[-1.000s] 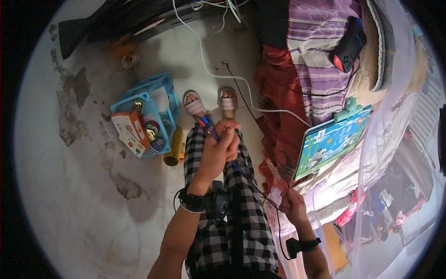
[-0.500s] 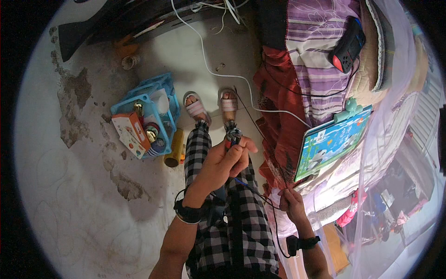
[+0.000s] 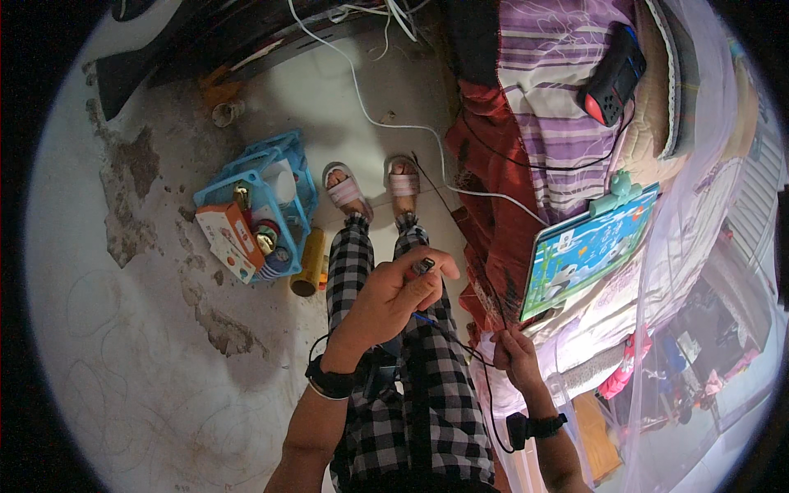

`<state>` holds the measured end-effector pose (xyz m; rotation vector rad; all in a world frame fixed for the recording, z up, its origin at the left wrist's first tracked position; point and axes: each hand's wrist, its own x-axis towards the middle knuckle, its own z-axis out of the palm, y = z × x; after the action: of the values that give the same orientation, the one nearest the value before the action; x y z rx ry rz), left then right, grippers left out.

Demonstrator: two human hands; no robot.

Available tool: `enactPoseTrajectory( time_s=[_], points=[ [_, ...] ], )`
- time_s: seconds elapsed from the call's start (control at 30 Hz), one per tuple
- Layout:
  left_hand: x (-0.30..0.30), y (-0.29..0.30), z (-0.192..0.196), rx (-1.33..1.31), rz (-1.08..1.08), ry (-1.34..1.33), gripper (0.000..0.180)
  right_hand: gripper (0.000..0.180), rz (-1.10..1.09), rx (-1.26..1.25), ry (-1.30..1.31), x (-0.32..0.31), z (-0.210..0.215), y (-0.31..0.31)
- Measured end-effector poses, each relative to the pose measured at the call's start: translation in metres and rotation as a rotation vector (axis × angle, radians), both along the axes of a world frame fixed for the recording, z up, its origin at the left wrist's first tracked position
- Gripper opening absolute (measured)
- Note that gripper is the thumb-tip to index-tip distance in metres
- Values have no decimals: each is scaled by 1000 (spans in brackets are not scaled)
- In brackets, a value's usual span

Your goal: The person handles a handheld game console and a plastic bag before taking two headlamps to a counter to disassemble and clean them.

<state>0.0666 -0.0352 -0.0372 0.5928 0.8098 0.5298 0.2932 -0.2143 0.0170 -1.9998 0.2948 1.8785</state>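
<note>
My left hand (image 3: pixel 399 292) is closed in front of my knees around a small metal-tipped tool (image 3: pixel 422 266). Its dark metal end sticks out above the thumb; the grip hides most of it, so its exact kind is unclear. A blue piece (image 3: pixel 424 318) shows below the fingers, close to where a black cord runs. To the right, beside the bed edge, my right hand (image 3: pixel 514 352) pinches a thin black cable (image 3: pixel 491 283). The cable stretches up and left from the fingers toward my right foot. Both wrists wear black bands with devices.
A blue plastic basket (image 3: pixel 308 193) holding boxes and small items stands left of my feet, with a yellow cylinder (image 3: pixel 308 263) beside it. A white cable (image 3: pixel 359 94) crosses the floor to the bed. On the bed lie a clipboard (image 3: pixel 588 255) and a handheld game console (image 3: pixel 612 78).
My left hand has turned and dropped slightly, so the tool's metal end now points up and its red part no longer shows. My right hand stays almost still on the cable.
</note>
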Motion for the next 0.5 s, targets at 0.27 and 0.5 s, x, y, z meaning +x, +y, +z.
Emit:
enactPoseTrajectory(
  time_s=[0.27, 0.5],
  points=[
    [1, -1, -1, 2, -18, 0, 34, 26, 44, 1, -11, 2, -2, 2],
    [2, -3, -9, -66, 49, -42, 33, 31, 147, -12, -26, 2, 1, 13]
  ],
)
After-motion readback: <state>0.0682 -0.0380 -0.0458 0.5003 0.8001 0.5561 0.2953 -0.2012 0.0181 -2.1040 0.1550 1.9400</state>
